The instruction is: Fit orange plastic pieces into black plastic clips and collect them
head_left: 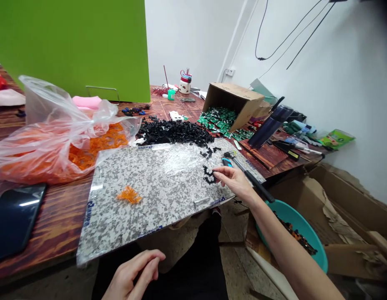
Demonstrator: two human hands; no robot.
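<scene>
View: head camera, my only feed, looking down over the bench (52, 233) from the near side.

Right hand (234, 183): on my screen it reaches over the right part of the speckled board (118, 216).

Right fingers (224, 175): loosely extended, slightly apart, with nothing I can see clamped between them. The tips are just beside the small black parts (208, 175), though I can't tell whether they touch.

Left hand (134, 275): low at the near edge of my view, below the board and apart from it.

Left fingers (149, 260): loosely curled, with nothing visible in them.

Black parts: a small scatter lies on the board's far right, and a big black heap (174, 132) sits along its far edge.

Beside the right hand: a black-handled hammer (259, 185) lies across the board's right edge.

On the board: a clump of orange parts (129, 195) lies left of centre.

Left: a clear bag of orange parts (56, 141) slumps on the bench, with a phone (15, 221) near it.

Far right: green cards (218, 121) spill from a tipped cardboard box (232, 100), beside a dark flask (270, 127).

Floor, right: a teal basin (301, 229) holds dark and orange bits.
</scene>
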